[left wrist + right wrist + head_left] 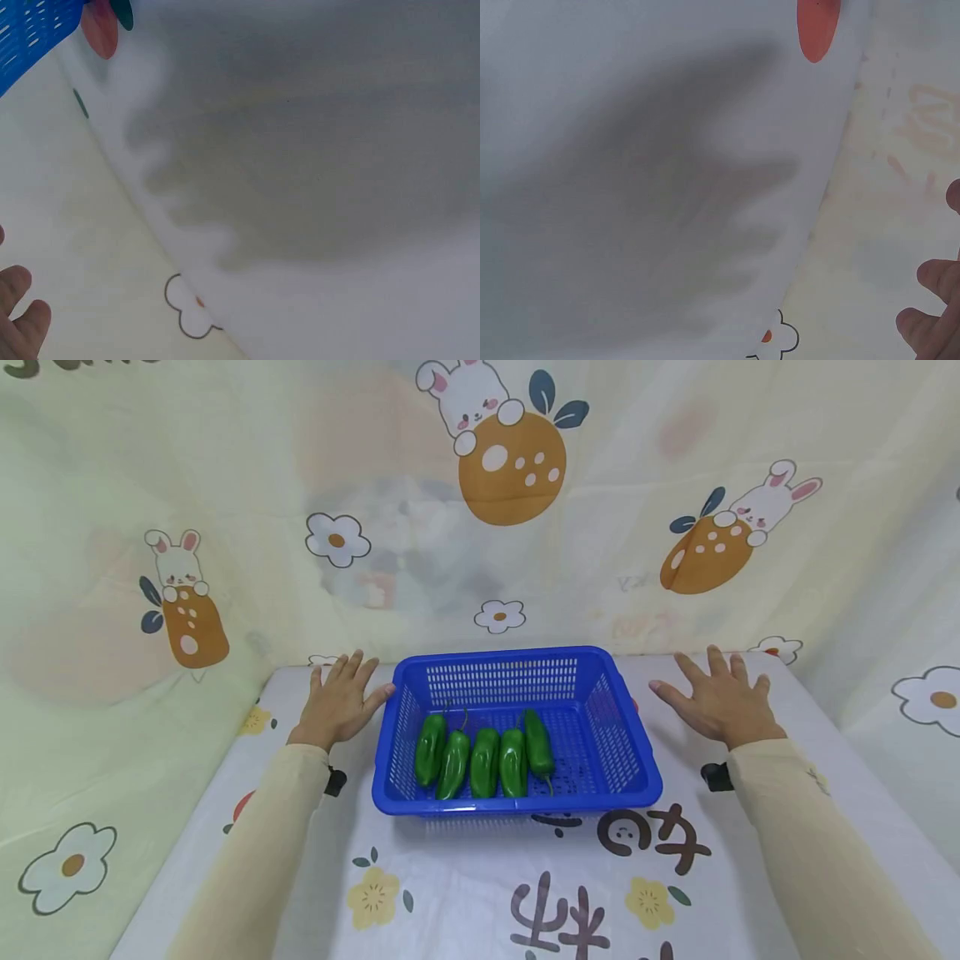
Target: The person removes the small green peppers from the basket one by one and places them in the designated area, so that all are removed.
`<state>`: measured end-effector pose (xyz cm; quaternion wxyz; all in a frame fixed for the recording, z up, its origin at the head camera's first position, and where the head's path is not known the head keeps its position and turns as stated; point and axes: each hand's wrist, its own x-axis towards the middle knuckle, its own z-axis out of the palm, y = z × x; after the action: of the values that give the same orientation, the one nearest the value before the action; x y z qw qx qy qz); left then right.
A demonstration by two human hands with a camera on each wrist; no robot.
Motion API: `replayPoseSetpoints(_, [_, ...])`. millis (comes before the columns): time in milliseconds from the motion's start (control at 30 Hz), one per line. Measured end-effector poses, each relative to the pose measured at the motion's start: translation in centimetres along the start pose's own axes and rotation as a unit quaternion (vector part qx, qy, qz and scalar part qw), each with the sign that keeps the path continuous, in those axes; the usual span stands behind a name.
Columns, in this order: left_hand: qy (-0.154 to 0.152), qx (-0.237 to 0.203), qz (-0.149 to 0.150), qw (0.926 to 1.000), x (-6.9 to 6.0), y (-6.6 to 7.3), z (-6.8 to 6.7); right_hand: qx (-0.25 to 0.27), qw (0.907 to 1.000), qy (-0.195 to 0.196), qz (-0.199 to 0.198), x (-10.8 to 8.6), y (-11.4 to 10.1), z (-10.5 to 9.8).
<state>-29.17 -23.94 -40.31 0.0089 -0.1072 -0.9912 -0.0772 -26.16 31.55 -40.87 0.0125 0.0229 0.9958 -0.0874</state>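
Five glossy green elongated peppers point(484, 763) lie side by side inside a blue rectangular perforated plastic basket point(517, 805), whose walls presumably contain them. The left hand point(335, 706) and right hand point(723, 703) flank it, each grip spread and empty.

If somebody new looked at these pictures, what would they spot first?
Probably the bright blue basket in the middle of the head view, with five shiny green peppers lying side by side toward its left. Next, the left hand and right hand, fingers spread, one on each side of it. Then the cartoon bunnies printed on the cloth behind.
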Motion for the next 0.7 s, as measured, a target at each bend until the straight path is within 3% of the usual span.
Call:
replayPoseSetpoints(500, [0.003, -0.007, 0.0, 1.0, -0.3, 0.1, 0.0, 0.005, 1.0, -0.004, -0.005, -0.1, -0.2, -0.1])
replayPoseSetpoints(700, [0.013, -0.055, 0.011, 0.9983, -0.5, 0.2, -0.2, 0.031, 0.9991, 0.012, -0.027, -0.4, -1.2, -0.8])
